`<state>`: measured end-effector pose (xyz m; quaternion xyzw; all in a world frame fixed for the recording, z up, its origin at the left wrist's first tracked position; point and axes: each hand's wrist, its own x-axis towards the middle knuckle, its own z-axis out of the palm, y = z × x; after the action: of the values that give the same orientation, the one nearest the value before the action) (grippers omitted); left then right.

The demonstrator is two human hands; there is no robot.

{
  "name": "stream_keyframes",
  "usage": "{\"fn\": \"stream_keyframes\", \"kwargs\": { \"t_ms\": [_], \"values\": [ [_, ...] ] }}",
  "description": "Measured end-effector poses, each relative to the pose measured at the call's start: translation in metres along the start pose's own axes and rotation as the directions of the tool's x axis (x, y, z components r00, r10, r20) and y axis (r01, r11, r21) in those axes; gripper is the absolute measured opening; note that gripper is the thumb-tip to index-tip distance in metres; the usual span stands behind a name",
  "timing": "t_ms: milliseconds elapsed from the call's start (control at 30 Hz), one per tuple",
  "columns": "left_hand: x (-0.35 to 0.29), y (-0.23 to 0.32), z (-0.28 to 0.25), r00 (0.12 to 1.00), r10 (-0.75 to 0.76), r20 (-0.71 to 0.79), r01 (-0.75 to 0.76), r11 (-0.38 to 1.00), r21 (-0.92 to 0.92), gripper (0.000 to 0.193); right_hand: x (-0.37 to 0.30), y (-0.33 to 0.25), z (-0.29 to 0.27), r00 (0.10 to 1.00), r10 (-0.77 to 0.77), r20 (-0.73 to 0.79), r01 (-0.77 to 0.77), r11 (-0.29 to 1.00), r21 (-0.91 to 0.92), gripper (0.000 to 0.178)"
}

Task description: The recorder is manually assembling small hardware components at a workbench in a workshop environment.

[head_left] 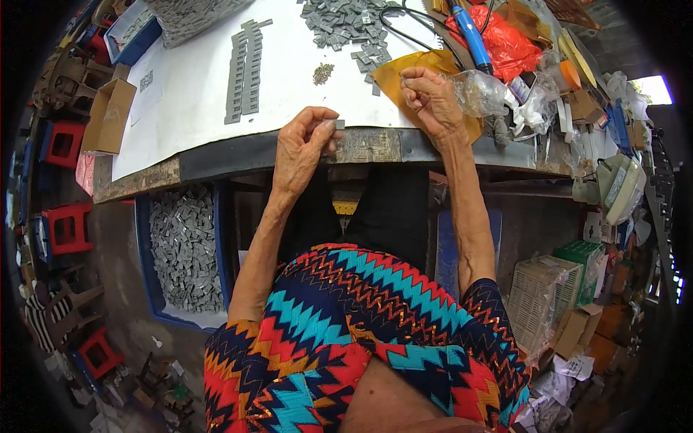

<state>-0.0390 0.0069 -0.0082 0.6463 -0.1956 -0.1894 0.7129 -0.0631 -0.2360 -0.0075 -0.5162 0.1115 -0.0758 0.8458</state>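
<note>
My left hand (303, 144) is at the table's front edge, thumb and fingers closed on a small flat grey piece (338, 124). Farther right, my right hand (435, 105) is raised over a sheet of brown-yellow paper (393, 76), its fingertips pinched together; whatever is between them is too small to make out. Beyond my left hand, similar grey pieces lie lined up in two long columns (245, 72). A little heap of tiny brass-coloured parts (323, 73) sits between the columns and a large loose pile of grey pieces (343, 22).
A blue corded cylindrical tool (473, 36), a red plastic bag (505, 43) and clear wrapping (480, 94) crowd the table's right side. A cardboard box (110, 115) stands at the left edge. Below, a blue bin (144, 267) holds many grey pieces. Red stools (66, 229) stand farther left.
</note>
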Motion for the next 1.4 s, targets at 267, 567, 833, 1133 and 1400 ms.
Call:
{"fn": "stream_keyframes", "kwargs": {
  "t_ms": [267,567,833,1133,1400],
  "values": [
    [0.018,-0.001,0.002,0.995,-0.052,0.084,0.073,0.960,-0.272,0.021,-0.014,0.006,0.030,1.000,-0.012,0.012,0.013,0.995,-0.095,0.018],
    [0.019,-0.011,0.004,0.992,-0.040,0.119,0.078,0.938,-0.337,0.021,-0.035,0.024,0.057,0.995,-0.004,0.096,0.020,0.987,-0.161,0.016],
    [0.015,-0.009,0.010,0.994,-0.019,0.108,0.048,0.961,-0.273,0.020,-0.042,0.027,0.061,0.996,-0.036,0.085,0.050,0.985,-0.164,0.012],
    [0.008,-0.003,0.030,0.991,0.116,-0.066,-0.111,0.991,0.072,0.024,-0.053,0.042,0.069,0.993,-0.121,-0.009,0.120,0.993,-0.016,0.012],
    [0.007,-0.003,0.021,0.998,0.049,0.033,-0.038,0.960,-0.276,0.026,-0.064,0.044,0.071,0.985,-0.166,-0.040,0.169,0.982,0.083,0.012]
  ]
}}
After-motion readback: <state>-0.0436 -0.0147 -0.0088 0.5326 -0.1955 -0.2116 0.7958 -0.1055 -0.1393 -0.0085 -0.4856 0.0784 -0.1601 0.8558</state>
